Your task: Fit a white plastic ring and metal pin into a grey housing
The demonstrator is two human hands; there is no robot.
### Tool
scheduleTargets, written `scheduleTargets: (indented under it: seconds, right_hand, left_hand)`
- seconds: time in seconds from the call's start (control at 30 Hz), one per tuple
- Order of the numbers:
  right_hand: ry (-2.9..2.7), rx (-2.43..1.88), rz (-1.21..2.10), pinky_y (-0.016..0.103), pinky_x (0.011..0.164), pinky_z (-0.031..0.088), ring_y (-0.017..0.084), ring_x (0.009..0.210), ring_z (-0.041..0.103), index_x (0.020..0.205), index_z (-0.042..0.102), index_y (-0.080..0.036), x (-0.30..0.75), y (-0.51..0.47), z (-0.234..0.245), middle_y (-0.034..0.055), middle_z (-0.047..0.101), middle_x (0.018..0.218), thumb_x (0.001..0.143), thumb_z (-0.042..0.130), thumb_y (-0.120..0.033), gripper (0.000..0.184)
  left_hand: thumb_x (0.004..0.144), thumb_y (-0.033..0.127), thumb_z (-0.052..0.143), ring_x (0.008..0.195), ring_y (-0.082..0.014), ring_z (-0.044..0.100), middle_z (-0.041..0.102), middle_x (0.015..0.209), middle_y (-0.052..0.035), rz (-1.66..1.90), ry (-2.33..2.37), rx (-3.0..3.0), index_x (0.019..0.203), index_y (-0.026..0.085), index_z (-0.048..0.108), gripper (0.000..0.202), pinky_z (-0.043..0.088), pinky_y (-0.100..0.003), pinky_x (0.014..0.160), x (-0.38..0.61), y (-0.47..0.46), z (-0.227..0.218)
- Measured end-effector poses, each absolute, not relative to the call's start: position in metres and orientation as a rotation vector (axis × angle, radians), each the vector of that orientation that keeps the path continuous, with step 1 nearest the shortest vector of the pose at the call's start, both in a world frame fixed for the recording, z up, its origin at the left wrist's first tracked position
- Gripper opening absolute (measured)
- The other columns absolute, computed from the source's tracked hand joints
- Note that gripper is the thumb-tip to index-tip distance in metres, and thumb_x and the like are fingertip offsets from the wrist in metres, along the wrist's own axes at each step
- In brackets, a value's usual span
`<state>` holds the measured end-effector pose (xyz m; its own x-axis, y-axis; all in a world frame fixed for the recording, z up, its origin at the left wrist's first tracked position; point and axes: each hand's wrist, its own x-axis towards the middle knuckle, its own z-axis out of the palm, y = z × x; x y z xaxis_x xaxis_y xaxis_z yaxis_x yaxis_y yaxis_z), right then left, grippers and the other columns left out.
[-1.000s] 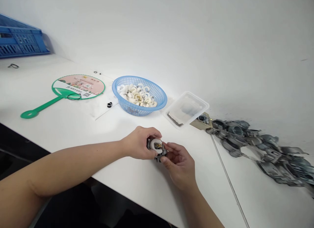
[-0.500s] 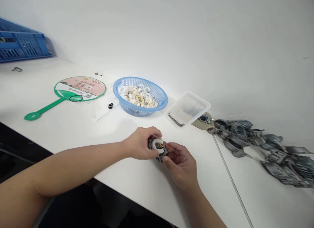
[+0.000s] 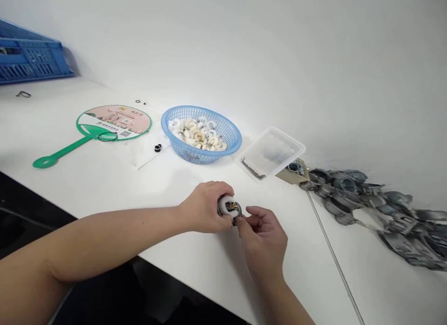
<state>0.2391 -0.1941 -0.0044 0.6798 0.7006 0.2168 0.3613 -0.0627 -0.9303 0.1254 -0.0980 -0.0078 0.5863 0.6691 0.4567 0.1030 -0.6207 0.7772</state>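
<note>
My left hand [image 3: 204,207] grips a grey die-cast carburetor body [image 3: 228,207] from the left, with a white float [image 3: 223,205] fitted on it. Brass parts show in the middle of the float's opening. My right hand [image 3: 263,241] lies just right of the body, with thumb and forefinger pinched together at its lower edge. Those fingertips hide whatever may be between them. Both hands are above the white table, near its front edge. A blue plastic basket [image 3: 200,150] of white floats stands beyond them.
Several grey carburetor bodies [image 3: 370,208] lie heaped at the right. A clear plastic box [image 3: 272,152] holds thin metal pieces. A green-and-pink hand fan [image 3: 113,122], small black rings [image 3: 158,148] and a blue crate [image 3: 31,57] lie to the left. A thin rod [image 3: 335,260] runs along the table.
The carburetor body has turned in my left hand, with the float's opening now facing up more. My right hand has drawn slightly right and toward me, its fingertips at the body's lower edge.
</note>
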Motion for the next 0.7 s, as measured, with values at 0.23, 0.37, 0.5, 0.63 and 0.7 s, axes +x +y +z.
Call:
scheduleTargets:
  seconds: [0.23, 0.37, 0.5, 0.63, 0.7]
  right_hand:
    - [-0.870, -1.616, 0.376, 0.029, 0.058, 0.052, 0.011, 0.048, 0.053, 0.088, 0.056, -0.020, 0.2373, -0.1954, -0.0035, -0.0065, 0.053, 0.052, 0.064, 0.064, -0.021, 0.026]
    - [-0.878, -1.617, 0.386, 0.026, 0.049, 0.048, 0.012, 0.047, 0.054, 0.088, 0.056, -0.020, 0.2399, -0.1958, -0.0037, -0.0067, 0.054, 0.051, 0.064, 0.066, -0.023, 0.026]
    - [-0.874, -1.610, 0.381, 0.026, 0.050, 0.048, 0.012, 0.047, 0.054, 0.087, 0.056, -0.019, 0.2409, -0.1954, -0.0042, -0.0059, 0.053, 0.051, 0.064, 0.065, -0.023, 0.026]
    - [-0.853, -1.623, 0.373, 0.026, 0.050, 0.047, 0.013, 0.048, 0.055, 0.086, 0.057, -0.019, 0.2408, -0.1951, -0.0045, -0.0051, 0.054, 0.051, 0.063, 0.065, -0.023, 0.024]
    - [-0.859, -1.622, 0.373, 0.026, 0.049, 0.047, 0.013, 0.048, 0.054, 0.085, 0.057, -0.019, 0.2408, -0.1952, -0.0047, -0.0051, 0.054, 0.051, 0.063, 0.065, -0.023, 0.024]
  left_hand:
    - [0.056, 0.021, 0.063, 0.066, -0.0152, 0.056, 0.062, 0.076, 0.0003, 1.006, 0.602, 2.084, 0.085, 0.019, 0.055, 0.030, 0.046, -0.028, 0.061, 0.1252, -0.0987, -0.0087]
    - [0.056, 0.021, 0.064, 0.066, -0.0154, 0.056, 0.062, 0.076, 0.0003, 1.002, 0.619, 2.081, 0.085, 0.019, 0.055, 0.031, 0.046, -0.028, 0.061, 0.1249, -0.0998, -0.0091]
    - [0.056, 0.020, 0.064, 0.069, -0.0164, 0.059, 0.064, 0.079, -0.0001, 1.009, 0.630, 2.057, 0.085, 0.020, 0.056, 0.030, 0.048, -0.029, 0.063, 0.1242, -0.1015, -0.0106]
    - [0.056, 0.019, 0.064, 0.071, -0.0168, 0.059, 0.065, 0.082, -0.0004, 1.028, 0.614, 2.057, 0.085, 0.020, 0.056, 0.031, 0.048, -0.030, 0.065, 0.1239, -0.1027, -0.0117]
    - [0.056, 0.020, 0.065, 0.071, -0.0168, 0.059, 0.065, 0.081, -0.0004, 1.020, 0.603, 2.056, 0.084, 0.020, 0.056, 0.030, 0.048, -0.030, 0.064, 0.1240, -0.1028, -0.0116]
